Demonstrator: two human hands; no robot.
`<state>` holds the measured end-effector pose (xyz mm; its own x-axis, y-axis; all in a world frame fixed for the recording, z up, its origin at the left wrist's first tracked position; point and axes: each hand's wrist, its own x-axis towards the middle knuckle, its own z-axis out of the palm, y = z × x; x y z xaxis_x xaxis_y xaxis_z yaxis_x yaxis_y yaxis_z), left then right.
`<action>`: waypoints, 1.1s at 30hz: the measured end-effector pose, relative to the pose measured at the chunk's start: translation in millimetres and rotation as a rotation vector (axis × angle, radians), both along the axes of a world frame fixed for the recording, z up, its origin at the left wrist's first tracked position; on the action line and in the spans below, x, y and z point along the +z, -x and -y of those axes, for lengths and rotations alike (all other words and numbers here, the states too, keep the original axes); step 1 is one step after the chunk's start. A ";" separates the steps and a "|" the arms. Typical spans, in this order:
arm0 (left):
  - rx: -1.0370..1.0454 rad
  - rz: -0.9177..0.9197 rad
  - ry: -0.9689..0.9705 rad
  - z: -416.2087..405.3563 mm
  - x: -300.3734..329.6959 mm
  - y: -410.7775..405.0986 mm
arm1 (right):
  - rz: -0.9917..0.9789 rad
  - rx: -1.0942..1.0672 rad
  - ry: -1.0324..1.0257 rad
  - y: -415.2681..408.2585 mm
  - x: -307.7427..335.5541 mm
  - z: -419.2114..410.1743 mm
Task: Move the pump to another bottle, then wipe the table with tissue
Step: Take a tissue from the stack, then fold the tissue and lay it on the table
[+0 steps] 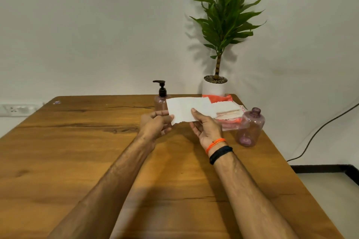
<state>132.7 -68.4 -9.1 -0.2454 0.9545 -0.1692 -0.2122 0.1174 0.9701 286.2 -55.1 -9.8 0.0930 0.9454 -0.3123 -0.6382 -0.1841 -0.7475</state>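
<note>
Left hand and right hand each pinch the white tissue, held above the table mid-far region. Pump sits on the far bottle; open bottle stands near the right edge.

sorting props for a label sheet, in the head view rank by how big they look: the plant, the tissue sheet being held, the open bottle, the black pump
1. plant
2. tissue sheet; it is held nearer the camera, which may flatter it
3. open bottle
4. black pump
</note>
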 end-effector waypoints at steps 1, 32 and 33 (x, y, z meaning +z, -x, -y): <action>0.014 -0.005 0.007 4.4 -2.0 7.6 | 0.038 0.014 -0.007 3.1 -1.3 3.1; 0.072 -0.507 0.027 66.0 -28.8 136.3 | 1.706 0.160 -0.620 70.0 -5.2 7.6; 0.076 -0.565 0.027 67.8 -31.3 137.7 | 1.781 0.186 -0.656 71.2 -6.8 9.5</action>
<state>-5.0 -136.2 -40.4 -0.3729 0.9277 -0.0156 0.3299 0.1483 0.9323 215.0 -64.6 -16.6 -0.2458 0.8928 0.3774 0.8312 0.3944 -0.3918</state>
